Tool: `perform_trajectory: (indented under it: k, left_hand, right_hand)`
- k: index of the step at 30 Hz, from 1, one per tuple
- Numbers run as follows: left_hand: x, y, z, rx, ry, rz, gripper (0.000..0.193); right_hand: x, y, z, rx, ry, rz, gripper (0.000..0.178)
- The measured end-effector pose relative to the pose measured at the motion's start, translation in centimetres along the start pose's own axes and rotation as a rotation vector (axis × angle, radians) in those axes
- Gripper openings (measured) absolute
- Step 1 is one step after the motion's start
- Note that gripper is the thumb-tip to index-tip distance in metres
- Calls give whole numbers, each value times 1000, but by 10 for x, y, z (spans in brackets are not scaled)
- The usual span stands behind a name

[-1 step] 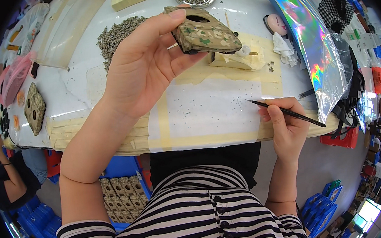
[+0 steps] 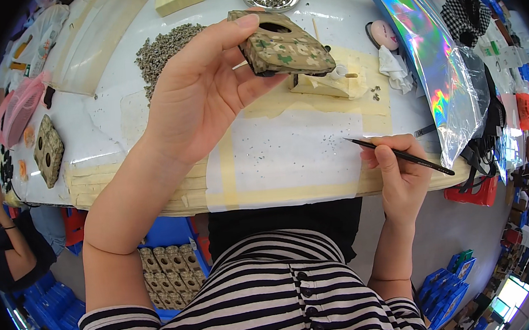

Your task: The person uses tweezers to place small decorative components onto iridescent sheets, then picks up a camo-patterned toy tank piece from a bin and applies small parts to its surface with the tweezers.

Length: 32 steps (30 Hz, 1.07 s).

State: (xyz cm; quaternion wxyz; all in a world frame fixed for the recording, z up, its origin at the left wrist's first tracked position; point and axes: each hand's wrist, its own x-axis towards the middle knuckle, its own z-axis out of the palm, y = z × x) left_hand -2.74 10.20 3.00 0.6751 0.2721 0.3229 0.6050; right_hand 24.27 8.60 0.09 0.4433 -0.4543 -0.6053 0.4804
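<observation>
Camouflage-patterned block (image 2: 282, 47) is being pinched by the left hand (image 2: 202, 95) at upper centre above the worktop (image 2: 289, 156), while the right hand (image 2: 400, 169) is gripping a thin stick (image 2: 399, 156), best kept steady.

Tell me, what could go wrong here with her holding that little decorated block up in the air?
The left hand grips the camouflage-patterned block only by its end, raised over the table; it might slip and drop onto the cream foam piece below. The right hand holds a thin black pick near the table's front edge, where it could roll off if released. Loose tiny beads lie heaped nearby and might scatter if bumped.
</observation>
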Motion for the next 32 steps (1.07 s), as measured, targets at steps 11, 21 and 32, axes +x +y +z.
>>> perform_trajectory:
  k: [11, 21, 32]
  left_hand:
    - [-1, 4, 11, -57, -27, -64, 37]
    - [-2, 3, 8, -81, -29, -94, 40]
    - [-1, 2, 7, -88, -23, -97, 39]
  right_hand:
    - [63, -85, 31, 67, -194, -431, 11]
    - [87, -83, 52, -3, -320, -380, 8]
    - [89, -81, 52, -24, -331, -399, 9]
